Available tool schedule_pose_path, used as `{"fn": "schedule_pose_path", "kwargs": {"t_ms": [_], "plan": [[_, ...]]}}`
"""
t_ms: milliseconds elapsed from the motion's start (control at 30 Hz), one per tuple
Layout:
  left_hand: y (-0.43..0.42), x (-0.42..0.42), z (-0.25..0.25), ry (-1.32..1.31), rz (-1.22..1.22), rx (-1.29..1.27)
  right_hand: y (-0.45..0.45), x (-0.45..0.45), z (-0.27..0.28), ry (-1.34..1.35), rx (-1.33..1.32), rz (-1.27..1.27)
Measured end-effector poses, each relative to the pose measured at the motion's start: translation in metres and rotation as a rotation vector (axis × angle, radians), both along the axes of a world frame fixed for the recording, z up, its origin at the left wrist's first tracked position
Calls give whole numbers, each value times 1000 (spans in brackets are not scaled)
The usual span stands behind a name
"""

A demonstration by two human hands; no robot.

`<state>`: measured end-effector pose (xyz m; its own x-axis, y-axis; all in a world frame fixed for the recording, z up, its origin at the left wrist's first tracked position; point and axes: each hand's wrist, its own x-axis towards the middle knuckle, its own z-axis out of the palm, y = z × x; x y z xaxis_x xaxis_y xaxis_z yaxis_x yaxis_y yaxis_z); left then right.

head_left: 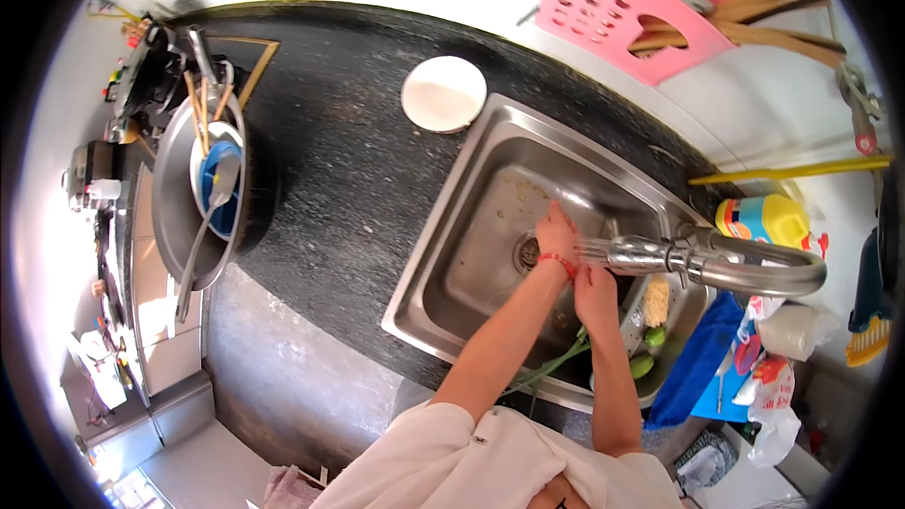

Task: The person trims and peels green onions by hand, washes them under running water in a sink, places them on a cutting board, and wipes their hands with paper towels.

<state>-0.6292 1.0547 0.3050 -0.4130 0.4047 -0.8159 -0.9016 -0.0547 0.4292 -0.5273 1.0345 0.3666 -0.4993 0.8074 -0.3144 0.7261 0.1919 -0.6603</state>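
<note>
1. Rinsing appears under way and unfinished: water seems to run from the metal faucet onto the hands over the stainless-steel sink.
2. Left hand: fingers loosely bent, red bracelet at the wrist. No object visible in it; underside hidden.
3. Right hand: just beside the left wrist, near the faucet outlet. Fingers mostly hidden; cannot tell how far closed, or whether it has hold of anything.
4. Long green stalks lie over the near side of the sink, close to the right wrist. Grip on them not confirmed.
5. Progress: nothing is clearly finished. Green vegetables lie whole beside a tan sponge at the sink's right; small bits dot the main basin floor. White bowl stands on the counter by the rim; whether washed, cannot tell.
6. Labels: yellow bottle carries a blue-and-orange label, wording unreadable. White plastic bag bears red print, too small to read. No brand identified.
</note>
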Motion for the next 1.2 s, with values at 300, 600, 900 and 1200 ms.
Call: {"fn": "schedule_pose_path", "kwargs": {"t_ms": [300, 600, 900, 1200], "plan": [[-50, -12, 41, 91, -634, 464, 9, -20, 4, 502, -539, -458], [-28, -20, 43, -40, -498, 459, -3, -28, 18, 508, -666, -461], [-4, -1, 12, 211, -524, 179, -6, 0, 4, 526, -906, -527], [-30, -15, 48, 33, -659, 503, 13, -34, 17, 744, -678, -481]]}}
